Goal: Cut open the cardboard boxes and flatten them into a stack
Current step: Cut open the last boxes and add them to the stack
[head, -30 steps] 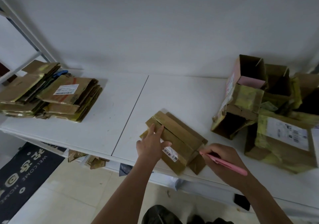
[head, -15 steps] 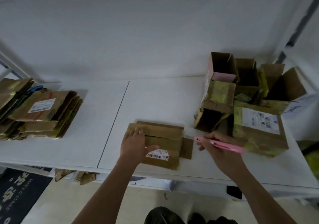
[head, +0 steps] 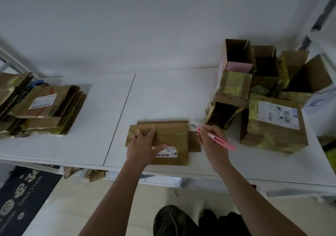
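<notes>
A flattened brown cardboard box (head: 171, 137) with a barcode label lies near the table's front edge. My left hand (head: 145, 144) presses flat on its left part, fingers spread. Just right of the box, my right hand (head: 211, 141) grips a pink box cutter (head: 216, 138), its blade pointing up-left above the table beside the box's far right corner. Several unflattened boxes (head: 272, 124) are heaped at the right; some gape open, one large box carries a white label. A stack of flattened boxes (head: 47, 110) sits at the left.
The white table (head: 163, 93) has a seam down its middle and a wall behind. Cardboard scraps (head: 85, 173) hang below the front edge. A dark welcome mat (head: 23, 194) lies on the floor at lower left. A metal rack post (head: 316, 17) rises at right.
The view has swung right. The flattened box has turned square to the table edge under my left hand. My right hand with the cutter has lifted off the box and moved just beside it.
</notes>
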The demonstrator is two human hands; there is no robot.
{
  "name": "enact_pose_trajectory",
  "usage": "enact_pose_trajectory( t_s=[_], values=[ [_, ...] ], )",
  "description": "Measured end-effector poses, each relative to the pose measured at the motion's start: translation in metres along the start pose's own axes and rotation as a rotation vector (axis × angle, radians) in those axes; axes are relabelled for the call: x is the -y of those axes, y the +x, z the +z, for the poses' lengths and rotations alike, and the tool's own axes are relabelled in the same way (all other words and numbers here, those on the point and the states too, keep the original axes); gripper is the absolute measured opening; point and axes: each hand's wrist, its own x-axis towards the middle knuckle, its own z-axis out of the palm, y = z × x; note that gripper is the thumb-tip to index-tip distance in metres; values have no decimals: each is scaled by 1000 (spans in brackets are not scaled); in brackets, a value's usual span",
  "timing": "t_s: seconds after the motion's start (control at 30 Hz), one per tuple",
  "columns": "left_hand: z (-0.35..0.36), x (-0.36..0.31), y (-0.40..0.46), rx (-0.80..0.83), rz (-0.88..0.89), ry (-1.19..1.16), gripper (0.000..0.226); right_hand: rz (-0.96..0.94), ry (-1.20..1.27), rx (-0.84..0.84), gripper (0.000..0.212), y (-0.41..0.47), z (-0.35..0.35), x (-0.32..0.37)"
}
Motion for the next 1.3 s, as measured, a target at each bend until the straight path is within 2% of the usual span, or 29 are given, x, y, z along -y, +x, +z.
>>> enact_pose_trajectory(
  t_s=[0.3, 0.47, 0.8, 1.07, 1.3],
  values=[
    [-2, -2, 0, 17, -21, -17, 89, -104, -160, 43, 7, -1, 10, -2],
    [-1, -3, 3, 31, -26, -6, 89, -187, -215, -28, 12, -3, 11, 1],
    [-1, -5, 3, 20, -29, -4, 88, -232, -287, 61, 12, -1, 8, -1],
    [0, -6, 2, 13, -33, 18, 87, -277, -351, 146, 32, -14, 0, -6],
    [1, -6, 3, 27, -40, 5, 87, -305, -379, 206, 22, -30, -11, -3]
  ],
)
